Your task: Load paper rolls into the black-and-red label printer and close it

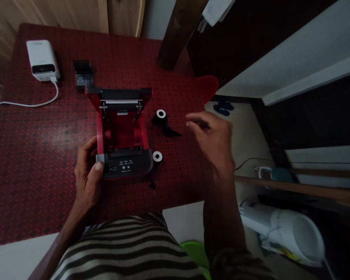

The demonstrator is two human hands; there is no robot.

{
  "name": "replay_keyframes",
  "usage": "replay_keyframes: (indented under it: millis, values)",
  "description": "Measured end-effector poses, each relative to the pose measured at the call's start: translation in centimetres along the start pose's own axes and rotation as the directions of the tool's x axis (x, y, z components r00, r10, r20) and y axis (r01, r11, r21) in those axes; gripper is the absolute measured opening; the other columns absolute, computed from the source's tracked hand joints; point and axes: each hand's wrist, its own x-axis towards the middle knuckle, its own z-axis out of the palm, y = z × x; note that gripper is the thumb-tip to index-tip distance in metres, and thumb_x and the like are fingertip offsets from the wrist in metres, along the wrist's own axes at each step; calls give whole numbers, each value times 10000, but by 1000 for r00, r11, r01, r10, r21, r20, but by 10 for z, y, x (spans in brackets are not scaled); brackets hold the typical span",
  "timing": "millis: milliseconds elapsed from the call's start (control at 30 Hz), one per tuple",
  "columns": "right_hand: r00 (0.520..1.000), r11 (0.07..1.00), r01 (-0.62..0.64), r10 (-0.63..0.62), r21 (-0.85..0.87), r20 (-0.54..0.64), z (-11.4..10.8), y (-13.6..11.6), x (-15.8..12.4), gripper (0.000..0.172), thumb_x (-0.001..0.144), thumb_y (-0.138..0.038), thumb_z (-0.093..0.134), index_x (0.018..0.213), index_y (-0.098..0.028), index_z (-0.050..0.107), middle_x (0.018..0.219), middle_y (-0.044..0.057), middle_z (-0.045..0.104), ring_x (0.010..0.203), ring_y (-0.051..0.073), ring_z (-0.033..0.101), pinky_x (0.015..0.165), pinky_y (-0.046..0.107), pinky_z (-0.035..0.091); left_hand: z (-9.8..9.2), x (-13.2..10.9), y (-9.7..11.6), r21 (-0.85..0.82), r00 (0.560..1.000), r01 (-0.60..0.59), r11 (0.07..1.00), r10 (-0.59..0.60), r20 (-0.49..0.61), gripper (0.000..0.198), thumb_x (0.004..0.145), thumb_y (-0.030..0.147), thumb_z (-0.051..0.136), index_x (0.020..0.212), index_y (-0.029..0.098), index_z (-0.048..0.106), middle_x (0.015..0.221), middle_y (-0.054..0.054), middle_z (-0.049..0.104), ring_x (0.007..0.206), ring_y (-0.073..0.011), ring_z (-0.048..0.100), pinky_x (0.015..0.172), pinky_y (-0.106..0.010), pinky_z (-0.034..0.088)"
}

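A small red and black printer (124, 136) stands on the table with its lid tilted up at the back and its red inner bay bare. My left hand (89, 171) grips its front left corner, thumb on the dark front panel. Right of the printer lies a black roll (161, 114) with a white core, its loose black end trailing to the right. A second black roll with a white core (157, 156) sits by the printer's front right corner. Over the table's right side, my right hand (211, 134) hovers with curled fingers, thumb and index tips slightly apart, nothing visible between them.
A white power bank (43, 58) with a white cable lies at the back left of the patterned red table (46, 155). Behind the printer is a blurred dark object (84, 74). A wooden post (177, 35) and a red rounded piece (207, 87) are at the back right.
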Motion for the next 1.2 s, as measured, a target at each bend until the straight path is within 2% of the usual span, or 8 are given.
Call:
replay_keyframes:
  millis: [167,333,533,633,700,833,967,1200]
  values:
    - [952,995,0,-31,104,304,51,19,48,530,817,-46,821,1301,-252,885,1399,78,904,1303,299,834,1202,537,620,1,0,-4,-18,1000,-7,1000,7,-5,660,1145,707,651,1632,267,722,1467,-123,802,1248,-334,785,964,-446,659]
    - [936,971,-73,-11,226,351,77,14,46,322,861,-170,841,1179,-217,855,1210,62,906,1169,285,833,1118,498,635,2,-1,-1,-34,1000,-4,999,4,-13,651,1149,706,656,1635,277,712,1466,-116,796,1249,-327,783,987,-443,651]
    - [955,950,96,-172,297,242,13,-33,32,311,955,-179,720,1217,-289,845,1281,20,910,1253,279,850,1185,521,650,5,-1,1,-59,999,31,998,-32,-16,633,1135,719,684,1602,294,724,1435,-119,789,1216,-337,785,973,-464,666]
    - [886,939,242,-316,244,338,-26,-82,23,301,1015,-235,815,1291,-351,845,1282,5,906,1204,283,862,1131,487,690,7,-1,0,-70,999,33,997,-36,-37,644,1123,730,698,1589,286,727,1415,-123,787,1208,-343,786,959,-467,672]
    - [823,920,336,-391,202,411,-29,-112,17,372,1039,-225,814,1385,-361,810,1329,9,889,1174,282,860,1094,476,710,6,-1,0,-72,999,35,997,-37,-33,641,1124,726,701,1588,284,723,1427,-128,782,1222,-348,787,959,-479,681]
    - [749,872,490,-425,6,508,15,-144,10,262,1071,-91,753,1256,-271,793,1213,59,873,1160,309,826,1077,495,699,4,-1,1,-69,999,35,997,-34,8,629,1146,720,680,1601,287,714,1503,-144,764,1298,-364,785,1045,-527,690]
    - [733,800,561,-361,-213,576,60,-151,5,269,1114,6,630,1151,-199,800,1089,122,872,1121,327,804,1019,470,675,3,-2,0,-94,999,34,995,-32,26,610,1164,699,672,1620,294,703,1574,-153,741,1401,-379,757,1188,-584,652]
    - [722,808,512,-221,-291,656,83,-159,19,347,1065,72,630,1119,-187,855,1088,139,898,1038,312,861,932,410,668,3,-3,-1,-115,997,65,991,-61,40,640,1158,691,681,1652,285,678,1611,-163,723,1482,-397,726,1240,-609,617]
